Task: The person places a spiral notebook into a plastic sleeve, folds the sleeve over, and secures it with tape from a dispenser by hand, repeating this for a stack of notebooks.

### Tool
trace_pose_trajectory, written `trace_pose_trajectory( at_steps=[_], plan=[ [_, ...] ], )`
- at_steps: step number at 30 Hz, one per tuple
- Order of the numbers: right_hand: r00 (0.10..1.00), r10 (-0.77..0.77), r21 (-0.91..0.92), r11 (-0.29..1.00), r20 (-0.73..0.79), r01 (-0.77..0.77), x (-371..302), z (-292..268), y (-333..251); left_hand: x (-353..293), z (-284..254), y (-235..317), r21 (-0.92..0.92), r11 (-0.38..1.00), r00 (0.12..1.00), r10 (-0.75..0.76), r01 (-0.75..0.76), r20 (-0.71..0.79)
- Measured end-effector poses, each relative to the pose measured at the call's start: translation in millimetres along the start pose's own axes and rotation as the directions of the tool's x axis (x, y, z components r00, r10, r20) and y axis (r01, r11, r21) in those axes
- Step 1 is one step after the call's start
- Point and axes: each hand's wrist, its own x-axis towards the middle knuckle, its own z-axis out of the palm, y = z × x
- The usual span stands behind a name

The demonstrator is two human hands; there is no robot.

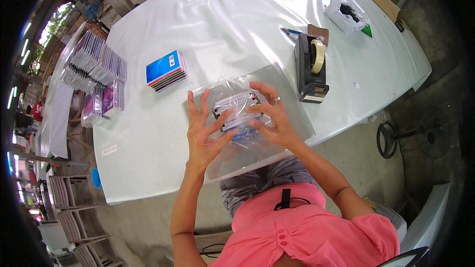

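Between my hands on the table lies a small bundle of spiral notebooks (pixel 236 102) in clear plastic film, with pale page edges, dark spiral wire at the sides and some blue at the near side. My left hand (pixel 204 131) is at its left side. The thumb and index finger rest at the film, while the other fingers stand raised and spread. My right hand (pixel 275 118) reaches over the right side with bent fingers, thumb and index finger closed on the film. Beneath the bundle are large flat clear plastic sheets (pixel 289 131). Fingers and glare hide part of the bundle.
Left of the sheets stands a stack of blue-covered spiral notebooks (pixel 164 69). Wrapped notebook piles (pixel 101 64) rise at the table's left edge. A black tape dispenser (pixel 307 69) stands to the right, near a brown pad (pixel 319 33) and a white bag (pixel 345 16).
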Motion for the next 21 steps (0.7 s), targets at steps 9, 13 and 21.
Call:
trace_pose_trajectory(
  at_steps=[9, 13, 21],
  plan=[
    [0.998, 0.02, -0.032, 0.999, 0.057, -0.018, 3, -4, -11, -13, 14, -2, -0.103, 0.993, 0.987, -0.065, 0.05, -0.146],
    [0.998, 0.018, 0.013, 1.0, 0.054, -0.019, 6, 0, -11, -2, 0, -4, -0.027, 1.0, 1.0, 0.004, -0.005, -0.022],
    [0.991, 0.132, 0.133, 0.982, 0.027, -0.135, 16, 0, -17, 10, -12, 3, 0.058, 0.998, 0.996, -0.033, 0.028, 0.089]
  ],
)
